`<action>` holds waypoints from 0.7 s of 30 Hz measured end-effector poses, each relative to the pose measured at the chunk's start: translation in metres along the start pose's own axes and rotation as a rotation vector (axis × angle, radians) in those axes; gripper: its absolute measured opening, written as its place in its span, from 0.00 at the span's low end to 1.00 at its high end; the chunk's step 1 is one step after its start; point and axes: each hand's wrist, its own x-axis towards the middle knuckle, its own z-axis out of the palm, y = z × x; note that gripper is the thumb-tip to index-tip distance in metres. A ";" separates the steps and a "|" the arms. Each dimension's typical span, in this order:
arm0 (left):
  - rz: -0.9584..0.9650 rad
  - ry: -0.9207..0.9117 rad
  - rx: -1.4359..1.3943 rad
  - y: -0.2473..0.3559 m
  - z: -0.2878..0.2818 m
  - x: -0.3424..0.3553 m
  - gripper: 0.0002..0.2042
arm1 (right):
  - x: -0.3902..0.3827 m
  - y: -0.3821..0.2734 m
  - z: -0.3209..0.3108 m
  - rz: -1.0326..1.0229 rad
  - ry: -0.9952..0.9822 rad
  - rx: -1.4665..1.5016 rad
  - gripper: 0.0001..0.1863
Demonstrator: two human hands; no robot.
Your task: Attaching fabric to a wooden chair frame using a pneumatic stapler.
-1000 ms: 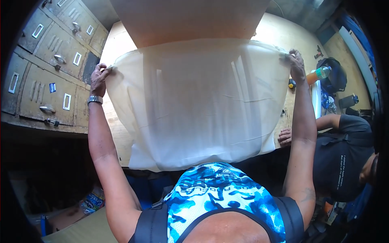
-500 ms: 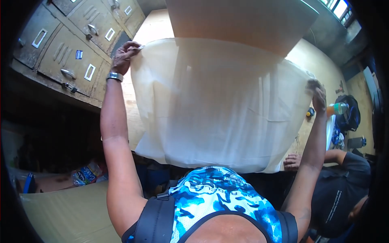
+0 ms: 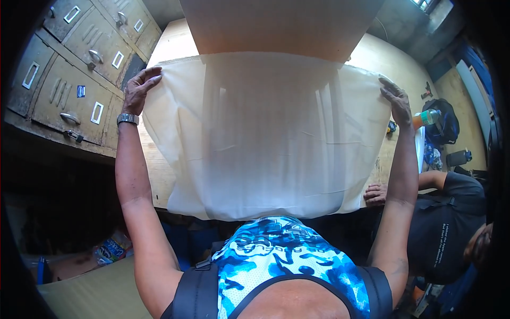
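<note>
A pale, translucent sheet (image 3: 271, 133) with soft creases lies spread across the wooden table (image 3: 159, 186). My left hand (image 3: 142, 89) touches its far left corner, thumb and fingers apart, a metal watch at the wrist. At the far right corner my right hand (image 3: 397, 102) rests its stretched fingers on the edge of the sheet. Both arms reach forward on either side of it, and its near edge hangs close against my torso.
A large board (image 3: 281, 26) stands behind the sheet. Metal lockers (image 3: 74, 101) line the left. At right are an orange bottle (image 3: 425, 118), black bag (image 3: 446, 127) and tumbler (image 3: 458, 157). A co-worker (image 3: 441, 228) is at lower right, hand (image 3: 375, 194) on the table edge.
My fingers, pinched on both corners a second ago, are now loosened and more stretched out. The view swung sideways and partly back; the sheet's corners stay near the same places on the table.
</note>
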 end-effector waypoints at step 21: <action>0.293 0.325 0.492 -0.007 0.028 0.045 0.13 | 0.050 0.006 0.016 -0.177 0.276 -0.436 0.20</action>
